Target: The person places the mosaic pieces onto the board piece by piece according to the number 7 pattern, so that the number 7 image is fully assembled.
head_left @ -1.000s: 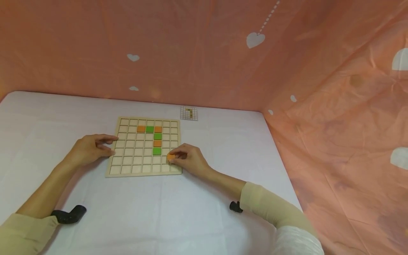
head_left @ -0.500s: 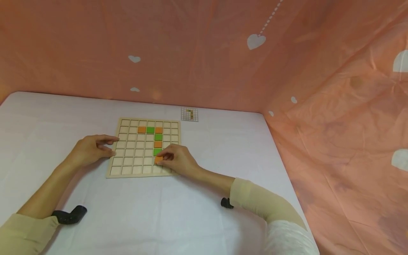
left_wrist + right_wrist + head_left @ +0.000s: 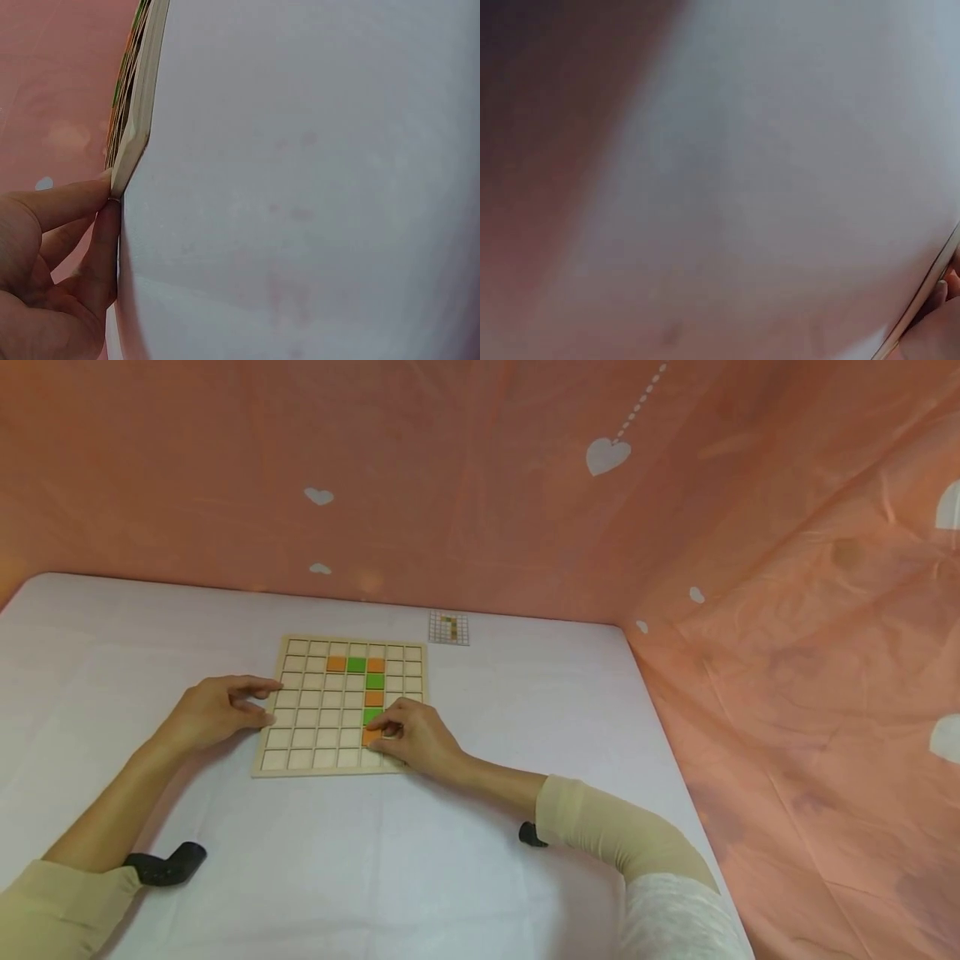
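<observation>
A light wooden grid board [image 3: 318, 717] lies on the white-covered table in the head view. Orange and green square tiles fill part of its top area and a column running down. At the lower end of that column my right hand [image 3: 420, 739] pinches an orange tile [image 3: 370, 737] between thumb and finger, in the square below a green tile [image 3: 371, 716]. My left hand [image 3: 213, 710] touches the board's left edge with fingertip and thumb tip, its fingers fairly straight. The left wrist view shows those fingers [image 3: 71, 202] against the board's side [image 3: 139, 142].
A small card [image 3: 448, 628] printed with a grid pattern lies behind the board at its right. Orange cloth [image 3: 465, 485] with white hearts hangs at the back and right. Black wrist-mounted pieces [image 3: 167, 865] show at both sleeves. The right wrist view is mostly blurred white cloth.
My right hand has carried the orange tile leftward across the board to the square under the lowest green tile, lowering it there. The left hand has stayed at the board's edge.
</observation>
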{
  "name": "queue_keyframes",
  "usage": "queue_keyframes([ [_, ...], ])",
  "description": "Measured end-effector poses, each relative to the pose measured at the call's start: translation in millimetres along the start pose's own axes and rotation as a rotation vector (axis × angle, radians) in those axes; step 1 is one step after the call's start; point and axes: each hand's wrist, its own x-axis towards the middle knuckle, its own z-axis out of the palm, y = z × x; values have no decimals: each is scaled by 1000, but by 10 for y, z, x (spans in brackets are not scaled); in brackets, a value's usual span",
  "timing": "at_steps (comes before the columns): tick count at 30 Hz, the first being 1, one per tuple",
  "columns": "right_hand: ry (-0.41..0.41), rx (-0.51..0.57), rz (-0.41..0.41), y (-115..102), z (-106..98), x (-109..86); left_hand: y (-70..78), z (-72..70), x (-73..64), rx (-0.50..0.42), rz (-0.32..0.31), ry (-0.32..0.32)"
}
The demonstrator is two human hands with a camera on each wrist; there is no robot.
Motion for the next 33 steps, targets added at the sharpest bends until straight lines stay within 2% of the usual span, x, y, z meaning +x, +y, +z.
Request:
queue_keyframes([
  [13,18,-5,11,-17,23,17,-30,-18,-9,-1,-5,-2],
  [20,-7,160,60,23,-86,1,-89,-51,-43,5,17,-17],
  [23,-6,185,76,66,-174,-11,-108,-87,-82,15,20,-26],
  [26,-15,117,92,137,-283,-31,-129,-128,-144,30,33,-8],
  [28,-39,39,111,192,-360,-56,-149,-154,-193,43,60,36],
  [33,-110,-146,179,351,-535,-185,-265,-195,-272,165,230,160],
])
